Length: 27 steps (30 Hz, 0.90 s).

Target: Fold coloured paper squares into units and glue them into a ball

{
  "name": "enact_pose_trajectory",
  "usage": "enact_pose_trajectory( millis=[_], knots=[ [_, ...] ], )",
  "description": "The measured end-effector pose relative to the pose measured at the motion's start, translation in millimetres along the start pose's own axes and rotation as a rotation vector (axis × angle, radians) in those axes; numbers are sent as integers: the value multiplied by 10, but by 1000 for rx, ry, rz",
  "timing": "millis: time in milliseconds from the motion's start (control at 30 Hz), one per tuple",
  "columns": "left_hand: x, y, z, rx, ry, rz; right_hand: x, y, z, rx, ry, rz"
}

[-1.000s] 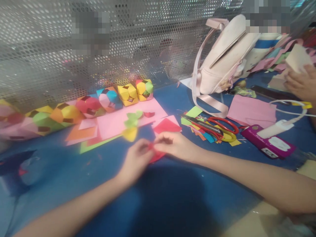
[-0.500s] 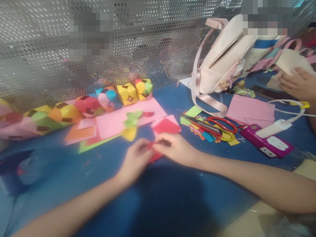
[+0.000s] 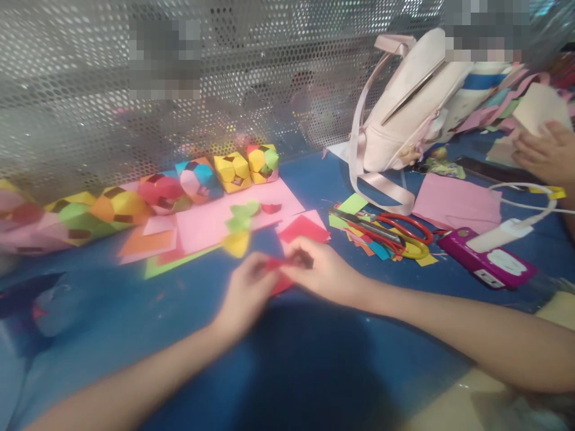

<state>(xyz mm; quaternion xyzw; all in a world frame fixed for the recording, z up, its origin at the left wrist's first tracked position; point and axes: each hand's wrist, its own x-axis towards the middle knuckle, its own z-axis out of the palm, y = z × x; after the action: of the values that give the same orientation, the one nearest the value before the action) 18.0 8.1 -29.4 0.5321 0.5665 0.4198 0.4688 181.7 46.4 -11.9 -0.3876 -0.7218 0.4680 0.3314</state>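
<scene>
Between my two hands is a small piece of red paper (image 3: 281, 284), partly covered by the fingers. My left hand (image 3: 252, 281) pinches its left side, and my right hand (image 3: 317, 268) grips the right side with thumb and fingers closed. Just beyond them a folded red paper (image 3: 305, 229) rests on a pink sheet. Small green folded pieces (image 3: 240, 218) and a yellow folded piece (image 3: 236, 243) lie past my left hand. Whatever fold the red paper has is blurred.
Several colourful folded-paper balls (image 3: 232, 172) line the metal mesh. Red-handled scissors (image 3: 381, 230) lie on paper scraps, beside a purple power bank (image 3: 487, 257) with a cable. A pale backpack (image 3: 404, 102) stands behind. Another person's hand (image 3: 545, 149) holds paper at right. A dark blurred tool (image 3: 27, 311) is at left.
My fingers have shifted slightly on the red paper, and a bit more of it shows between them. At right, the other person's hand and paper have moved slightly.
</scene>
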Motion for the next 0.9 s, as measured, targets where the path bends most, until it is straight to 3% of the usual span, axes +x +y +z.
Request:
enact_pose_trajectory(
  millis=[167, 533, 633, 733, 900],
  knots=[
    [-21, -1, 12, 17, -15, 0, -9, 34, 27, -73, 109, -122],
    [-2, 48, 19, 13, -56, -4, -30, 67, 30, -162, 137, -259],
    [-7, 43, 11, 14, -54, 9, -45, 24, -1, -111, 74, -280],
    [-9, 38, 7, 16, -50, 17, -28, -22, -41, 46, 40, -183],
    [-2, 49, 8, 53, -50, 14, 95, 36, -34, 466, 66, 193]
  ],
)
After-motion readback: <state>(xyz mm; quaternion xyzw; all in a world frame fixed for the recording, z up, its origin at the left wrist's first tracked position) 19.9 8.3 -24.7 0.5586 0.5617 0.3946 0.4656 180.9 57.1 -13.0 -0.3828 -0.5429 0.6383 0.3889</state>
